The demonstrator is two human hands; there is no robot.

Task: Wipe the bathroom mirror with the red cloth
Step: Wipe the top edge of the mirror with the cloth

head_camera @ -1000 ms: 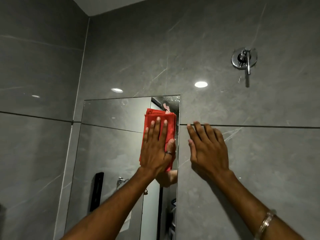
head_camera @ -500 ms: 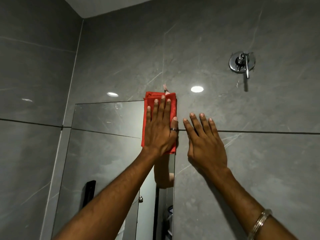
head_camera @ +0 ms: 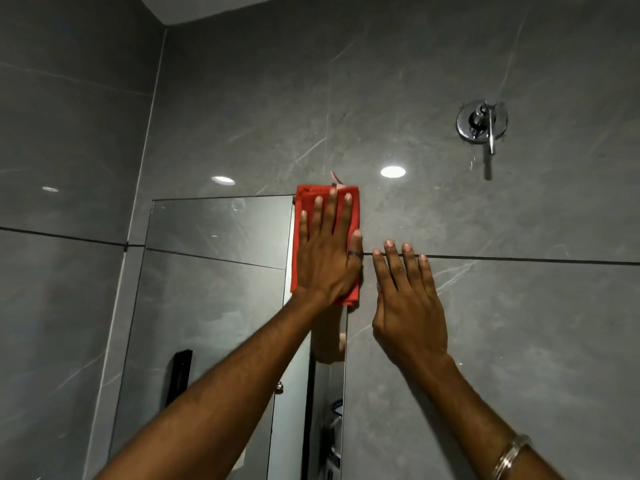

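red cloth (head_camera: 301, 244) moved up to mirror (head_camera: 214, 292) top corner | left hand (head_camera: 327, 261) fingers flat (spread) on it

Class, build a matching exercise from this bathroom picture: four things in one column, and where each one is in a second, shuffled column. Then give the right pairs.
Things
1. red cloth
2. right hand
3. chrome valve handle
4. bangle

Places
A. high on the wall, upper right
B. flat on the grey tile beside the mirror
C. on the right wrist
D. under the left hand, at the mirror's top right corner

Pairs: 1-D, 2-B, 3-A, 4-C
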